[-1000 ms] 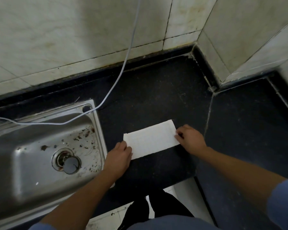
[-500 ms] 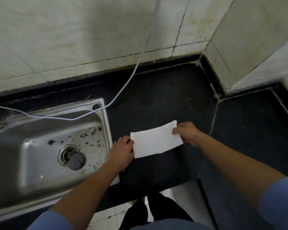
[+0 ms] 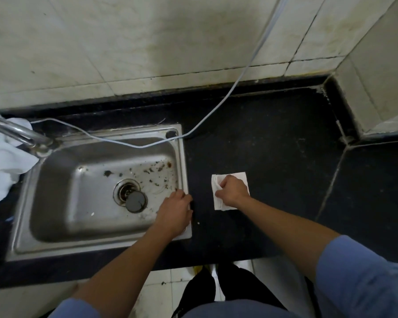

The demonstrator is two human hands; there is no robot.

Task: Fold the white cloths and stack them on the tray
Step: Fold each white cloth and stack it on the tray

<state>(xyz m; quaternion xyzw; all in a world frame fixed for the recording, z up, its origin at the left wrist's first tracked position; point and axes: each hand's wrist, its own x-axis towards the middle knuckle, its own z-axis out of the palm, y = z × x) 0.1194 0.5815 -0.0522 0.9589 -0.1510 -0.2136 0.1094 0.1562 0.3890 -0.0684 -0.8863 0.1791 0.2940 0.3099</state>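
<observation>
A small folded white cloth (image 3: 241, 177) lies on the black counter (image 3: 274, 157) to the right of the sink. My right hand (image 3: 232, 190) rests on top of it, fingers closed on the cloth's left edge, and covers most of it. My left hand (image 3: 176, 211) sits on the sink's right rim, fingers loosely curled, holding nothing. More white cloths (image 3: 2, 161) lie bunched at the far left behind the tap. No tray is in view.
A steel sink (image 3: 55, 221) with a drain plug (image 3: 136, 201) and dirt specks fills the left. A tap (image 3: 21, 134) juts in from the left. A pale cable (image 3: 228, 97) runs down the tiled wall across the sink's back rim. The counter turns a corner at right.
The cloth has been folded over from a long strip into a smaller square. My left hand let go of it and moved left onto the sink rim. The view shifted left.
</observation>
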